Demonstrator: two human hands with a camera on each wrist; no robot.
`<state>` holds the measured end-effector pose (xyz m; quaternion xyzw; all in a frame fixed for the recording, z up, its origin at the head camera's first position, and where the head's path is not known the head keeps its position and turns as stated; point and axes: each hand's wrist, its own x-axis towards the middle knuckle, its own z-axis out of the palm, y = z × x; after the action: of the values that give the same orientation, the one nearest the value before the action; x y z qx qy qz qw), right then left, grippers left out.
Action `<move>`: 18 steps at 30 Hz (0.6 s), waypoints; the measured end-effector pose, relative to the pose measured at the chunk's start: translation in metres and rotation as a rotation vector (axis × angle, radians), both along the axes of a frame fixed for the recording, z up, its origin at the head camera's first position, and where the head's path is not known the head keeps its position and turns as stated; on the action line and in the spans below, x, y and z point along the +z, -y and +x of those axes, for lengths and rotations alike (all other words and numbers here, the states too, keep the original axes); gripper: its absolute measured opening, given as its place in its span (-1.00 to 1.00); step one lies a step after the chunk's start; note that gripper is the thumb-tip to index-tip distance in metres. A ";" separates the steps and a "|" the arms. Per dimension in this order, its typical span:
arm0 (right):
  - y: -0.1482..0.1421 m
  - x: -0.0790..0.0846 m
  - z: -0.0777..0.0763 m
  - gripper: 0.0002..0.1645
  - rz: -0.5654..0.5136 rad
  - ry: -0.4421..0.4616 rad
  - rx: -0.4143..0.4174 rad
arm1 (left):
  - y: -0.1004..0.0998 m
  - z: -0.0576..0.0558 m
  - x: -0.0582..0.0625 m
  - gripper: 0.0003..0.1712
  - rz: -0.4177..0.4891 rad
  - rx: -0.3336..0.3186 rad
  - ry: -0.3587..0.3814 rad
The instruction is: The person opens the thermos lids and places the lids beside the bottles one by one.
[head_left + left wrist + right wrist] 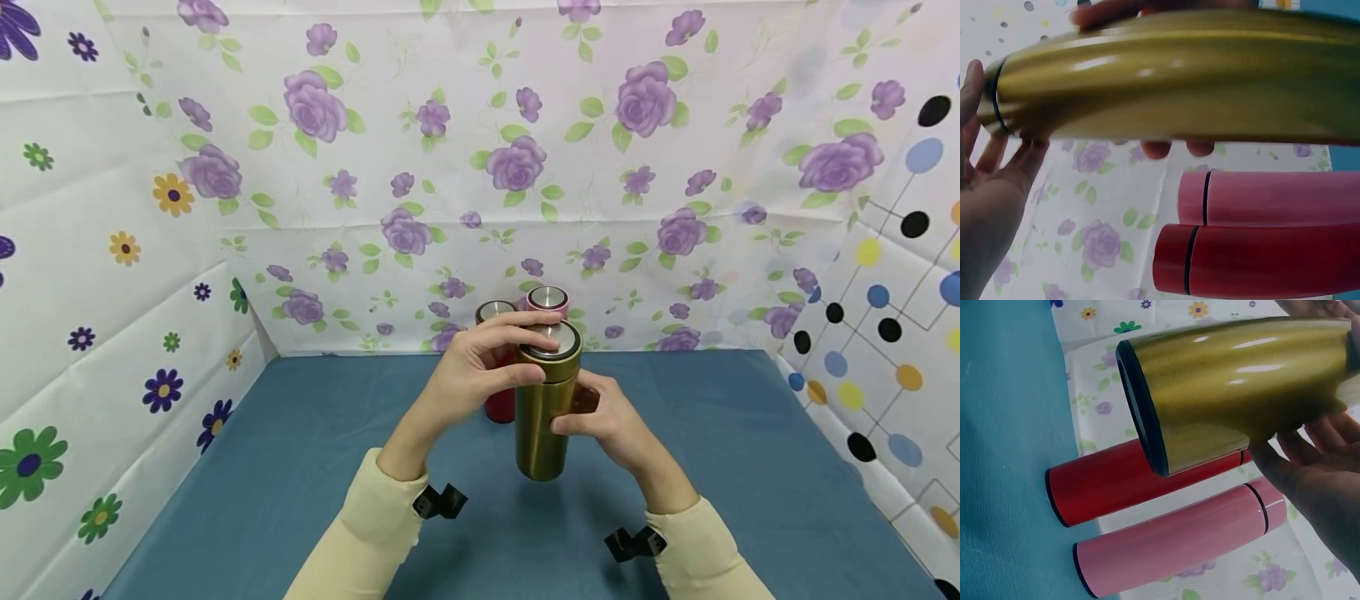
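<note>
The gold flask [542, 433] is up off the table [337, 475], roughly upright between two hands, with its soft shadow on the blue cloth below. From the head view I can see the left hand [487, 354] with its grip curled over the lid [567, 335], fingers across the top and thumb at the near side, while the right hand [606, 423] has its grip closed round the body, thumb in front. Where its other fingers go, that view hides; the left wrist view catches fingertips [1157, 150] coming round the flask's far side. Only the head view shows the lid's shiny silver top with its dark ring, and only the right wrist view shows the black rim round the flask's base. From above, the pink flask [557, 310] is nearly all covered, just its top peeping out behind, and the red flask [501, 408] is partly hidden; both wrist views show far more of the pair, standing near each other. The gold one has a glossy, metallic body with bright streaks, and a thin black band under the lid.
</note>
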<state>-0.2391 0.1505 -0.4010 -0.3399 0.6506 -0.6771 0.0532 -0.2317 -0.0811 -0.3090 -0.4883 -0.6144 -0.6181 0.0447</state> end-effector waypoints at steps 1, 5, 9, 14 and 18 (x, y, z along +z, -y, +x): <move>-0.001 0.000 0.000 -0.44 -0.004 0.000 0.018 | 0.001 -0.001 0.001 -0.51 -0.005 -0.030 0.011; -0.002 -0.001 -0.001 -0.44 -0.005 -0.017 0.086 | 0.005 -0.002 0.004 -0.52 -0.030 -0.108 0.032; -0.003 -0.001 -0.001 -0.42 -0.011 -0.015 0.109 | 0.005 -0.003 0.004 -0.56 -0.063 -0.108 0.016; -0.001 -0.001 0.001 -0.40 -0.008 -0.004 0.102 | 0.006 -0.001 0.003 -0.57 -0.058 -0.079 0.007; 0.001 -0.001 0.002 -0.41 -0.004 -0.004 0.095 | 0.006 -0.001 0.001 -0.58 -0.035 -0.060 0.011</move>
<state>-0.2375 0.1497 -0.4017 -0.3718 0.6325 -0.6744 0.0834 -0.2322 -0.0868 -0.3084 -0.5038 -0.6105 -0.6110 0.0143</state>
